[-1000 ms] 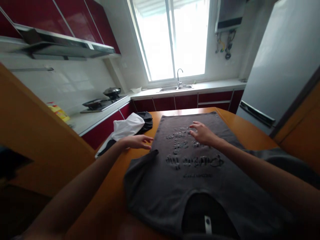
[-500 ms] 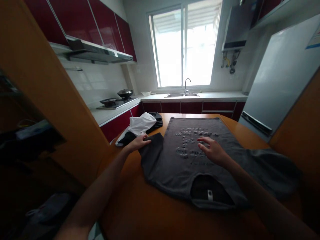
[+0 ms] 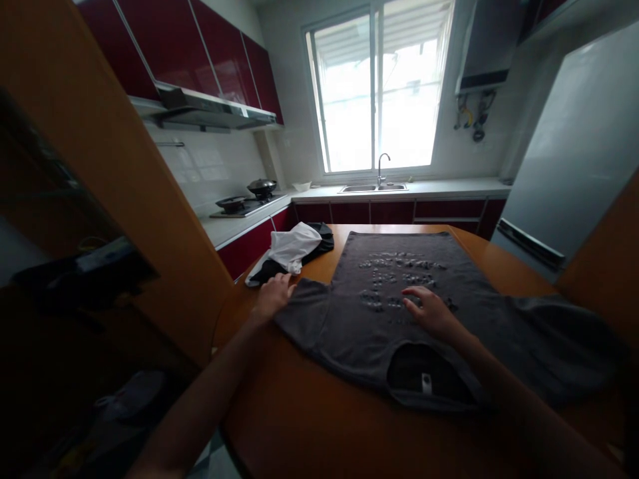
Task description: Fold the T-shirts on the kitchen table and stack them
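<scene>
A dark grey T-shirt (image 3: pixel 354 326) lies spread out, its neck opening towards me and raised lettering across its front. My left hand (image 3: pixel 273 296) is at the edge of the left sleeve, fingers stretched out over the cuff and table. Above the lettering is my right hand (image 3: pixel 430 311), its fingers apart and holding nothing; whether it touches the cloth I cannot tell. The right sleeve extends flat beyond my right forearm, which covers part of the shirt.
White and black clothes (image 3: pixel 294 246) lie heaped on the wooden table (image 3: pixel 289 406), just beyond my left hand. Past the table are a counter with a sink (image 3: pixel 374 188) and a stove (image 3: pixel 247 207) with pans. A fridge (image 3: pixel 574 146) stands at the right.
The left sleeve, earlier pinched and lifted by my left hand, now lies flatter with the fingers spread at its edge. My right hand has shifted slightly towards me. The view has turned a little left.
</scene>
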`<control>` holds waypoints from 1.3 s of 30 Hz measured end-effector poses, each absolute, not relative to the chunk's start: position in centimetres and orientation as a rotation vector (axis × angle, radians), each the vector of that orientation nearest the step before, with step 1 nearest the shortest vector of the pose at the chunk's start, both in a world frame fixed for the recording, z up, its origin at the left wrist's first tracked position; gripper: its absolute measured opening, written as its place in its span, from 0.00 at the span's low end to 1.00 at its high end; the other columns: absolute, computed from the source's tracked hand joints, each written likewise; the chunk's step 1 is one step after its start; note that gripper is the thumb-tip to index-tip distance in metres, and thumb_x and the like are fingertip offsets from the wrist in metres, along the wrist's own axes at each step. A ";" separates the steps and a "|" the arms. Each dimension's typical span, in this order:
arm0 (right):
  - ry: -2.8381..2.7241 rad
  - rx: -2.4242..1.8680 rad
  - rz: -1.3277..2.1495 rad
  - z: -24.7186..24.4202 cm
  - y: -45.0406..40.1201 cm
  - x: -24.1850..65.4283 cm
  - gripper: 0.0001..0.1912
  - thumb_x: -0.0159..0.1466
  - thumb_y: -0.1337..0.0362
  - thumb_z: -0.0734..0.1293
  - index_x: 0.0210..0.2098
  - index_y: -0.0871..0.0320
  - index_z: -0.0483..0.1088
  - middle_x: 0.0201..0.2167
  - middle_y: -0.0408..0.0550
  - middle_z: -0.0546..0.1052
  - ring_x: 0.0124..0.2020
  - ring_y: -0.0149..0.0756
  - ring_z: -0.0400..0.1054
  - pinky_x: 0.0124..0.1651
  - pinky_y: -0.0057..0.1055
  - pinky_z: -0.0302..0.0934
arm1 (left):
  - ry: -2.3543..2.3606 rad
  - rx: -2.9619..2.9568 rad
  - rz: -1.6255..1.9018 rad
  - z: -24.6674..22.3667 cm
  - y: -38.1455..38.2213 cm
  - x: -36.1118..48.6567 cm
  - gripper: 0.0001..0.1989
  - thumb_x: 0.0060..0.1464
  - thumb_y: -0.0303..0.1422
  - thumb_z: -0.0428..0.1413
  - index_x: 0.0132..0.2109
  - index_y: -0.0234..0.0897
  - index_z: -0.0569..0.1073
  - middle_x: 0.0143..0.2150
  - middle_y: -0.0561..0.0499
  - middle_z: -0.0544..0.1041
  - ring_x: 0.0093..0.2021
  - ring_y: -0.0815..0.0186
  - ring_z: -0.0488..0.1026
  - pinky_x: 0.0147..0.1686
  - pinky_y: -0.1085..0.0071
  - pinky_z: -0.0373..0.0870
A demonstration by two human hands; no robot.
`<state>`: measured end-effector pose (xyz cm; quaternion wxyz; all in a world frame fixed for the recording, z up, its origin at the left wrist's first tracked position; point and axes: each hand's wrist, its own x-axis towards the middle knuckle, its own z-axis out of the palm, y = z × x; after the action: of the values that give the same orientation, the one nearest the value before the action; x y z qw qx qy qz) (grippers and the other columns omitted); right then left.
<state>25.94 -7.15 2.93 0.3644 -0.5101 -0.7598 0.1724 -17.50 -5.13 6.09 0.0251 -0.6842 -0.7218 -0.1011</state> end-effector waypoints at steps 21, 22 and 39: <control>-2.036 -1.658 0.253 1.8 -7.5 26.5 0.22 0.68 0.64 0.61 0.59 0.62 0.70 0.63 0.61 0.68 0.65 0.48 0.60 0.66 0.42 0.55 | -1.874 -2.625 -0.153 1.4 -4.7 -11.2 0.35 0.68 0.53 0.37 0.74 0.42 0.50 0.76 0.44 0.45 0.75 0.51 0.41 0.68 0.41 0.42; -2.039 -1.662 0.254 1.9 -7.5 26.5 0.22 0.68 0.63 0.61 0.60 0.63 0.69 0.64 0.61 0.67 0.66 0.48 0.59 0.67 0.42 0.54 | -1.848 -2.613 -0.172 1.5 -4.7 -11.2 0.35 0.68 0.53 0.37 0.74 0.42 0.50 0.76 0.44 0.46 0.75 0.51 0.41 0.68 0.41 0.43; -1.889 -1.788 0.148 4.0 -7.9 35.3 0.23 0.70 0.60 0.59 0.60 0.62 0.69 0.66 0.59 0.66 0.67 0.42 0.58 0.68 0.37 0.50 | -1.632 -2.589 -0.249 -0.1 -3.2 -11.3 0.31 0.68 0.47 0.35 0.72 0.42 0.57 0.74 0.46 0.54 0.73 0.49 0.50 0.65 0.39 0.55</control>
<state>35.29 -7.90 3.95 0.2651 -0.6618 -0.6991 0.0548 -11.31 -3.19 -0.13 0.0356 -0.8427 -0.5311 -0.0809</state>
